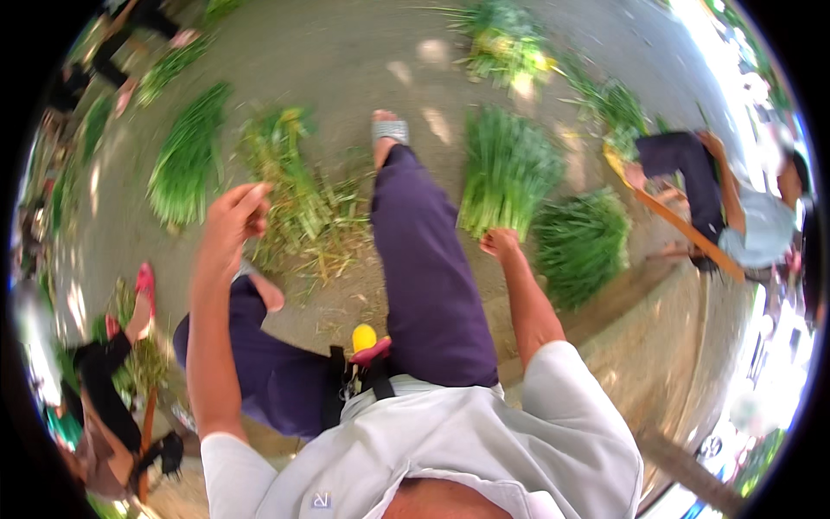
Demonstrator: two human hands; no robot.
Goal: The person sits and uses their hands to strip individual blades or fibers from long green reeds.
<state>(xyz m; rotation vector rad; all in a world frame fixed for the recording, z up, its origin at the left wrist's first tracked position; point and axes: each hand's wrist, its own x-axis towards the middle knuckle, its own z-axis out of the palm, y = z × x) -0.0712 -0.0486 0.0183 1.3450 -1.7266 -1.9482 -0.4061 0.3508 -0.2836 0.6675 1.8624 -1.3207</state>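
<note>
My left hand [238,211] is raised with bent fingers, in front of a loose heap of yellowing leafy stalks and trimmings [298,201]. Nothing shows clearly in it, and blur hides the gap between its fingers. Just below the pale stem ends of a large bundle of green onions [509,172], my right hand [500,242] is curled into a fist with no object visible. Whether it touches the stems I cannot tell. To its right lies a second pile of long green leaves [580,246]. Another green bundle [188,159] rests beyond my left hand, on the left.
More greens [509,48] lie on the pavement [343,58] farther off. A seated person [752,214] is at right beside an orange-brown plank [687,233]. Another person sits lower left, with a red shoe [146,285]. A yellow object [364,337] is between my legs.
</note>
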